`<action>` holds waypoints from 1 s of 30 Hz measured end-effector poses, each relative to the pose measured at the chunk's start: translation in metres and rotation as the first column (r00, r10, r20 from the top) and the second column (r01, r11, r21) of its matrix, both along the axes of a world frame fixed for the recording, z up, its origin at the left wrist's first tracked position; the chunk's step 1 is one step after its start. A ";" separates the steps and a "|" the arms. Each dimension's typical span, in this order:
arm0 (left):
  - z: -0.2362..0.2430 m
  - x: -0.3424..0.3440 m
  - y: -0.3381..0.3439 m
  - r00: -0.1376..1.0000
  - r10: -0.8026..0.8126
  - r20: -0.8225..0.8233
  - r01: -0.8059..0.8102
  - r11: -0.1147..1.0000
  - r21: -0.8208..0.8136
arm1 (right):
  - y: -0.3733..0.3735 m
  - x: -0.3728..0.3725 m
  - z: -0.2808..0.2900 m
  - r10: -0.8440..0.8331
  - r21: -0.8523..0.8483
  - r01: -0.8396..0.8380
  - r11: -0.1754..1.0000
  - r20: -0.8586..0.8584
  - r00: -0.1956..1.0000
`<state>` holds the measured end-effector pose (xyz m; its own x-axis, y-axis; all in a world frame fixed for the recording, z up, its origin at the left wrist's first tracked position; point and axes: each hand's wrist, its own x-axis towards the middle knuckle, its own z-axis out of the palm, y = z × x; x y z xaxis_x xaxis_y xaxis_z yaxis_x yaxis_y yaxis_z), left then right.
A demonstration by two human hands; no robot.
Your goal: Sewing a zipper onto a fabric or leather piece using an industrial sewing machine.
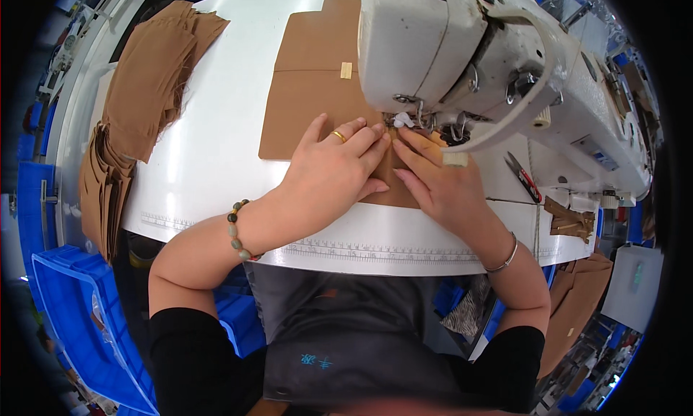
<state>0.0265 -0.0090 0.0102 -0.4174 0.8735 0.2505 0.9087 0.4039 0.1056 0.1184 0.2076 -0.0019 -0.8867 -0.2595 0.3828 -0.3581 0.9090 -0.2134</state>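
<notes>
A brown fabric panel (299, 116) lies on the white table, its right part running under the head of the sewing machine (404, 55). A small pale label (346, 71) sits on the panel. My left hand (336, 156) rests on the panel with fingers stretched toward the needle area, a ring on one finger. Close by on the right, my right hand (440, 174) lies with its fingers extended on the cloth just below the presser foot. Both thumbs point inward, apart from each other. The needle itself is hard to make out between the fingertips and the machine.
Stacks of brown fabric pieces (148, 76) lie at the table's left edge, some hanging over. Red-and-black thread snips (523, 178) and brown zippers (570, 219) are on the right. A printed ruler (346, 253) runs along the front edge; a blue crate (86, 308) stands lower left.
</notes>
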 end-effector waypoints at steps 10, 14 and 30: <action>-0.002 0.002 -0.002 1.000 -0.004 -0.007 0.004 1.000 0.020 | 0.027 -0.011 -0.001 0.249 -0.955 0.236 0.179 0.276 0.928; -0.004 0.006 -0.003 1.000 0.003 -0.030 -0.002 1.000 0.028 | 0.026 -0.008 -0.003 0.154 -0.883 0.278 0.378 0.356 0.922; -0.004 -0.002 0.004 0.998 0.010 -0.055 -0.006 0.997 0.073 | 0.000 -0.006 -0.007 -0.009 -0.086 0.003 0.996 -0.067 0.998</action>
<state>0.0249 -0.0052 0.0065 -0.4080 0.8488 0.3364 0.9107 0.4044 0.0843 0.1128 0.2074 -0.0093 -0.8599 -0.2177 0.4618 -0.3686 0.8906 -0.2664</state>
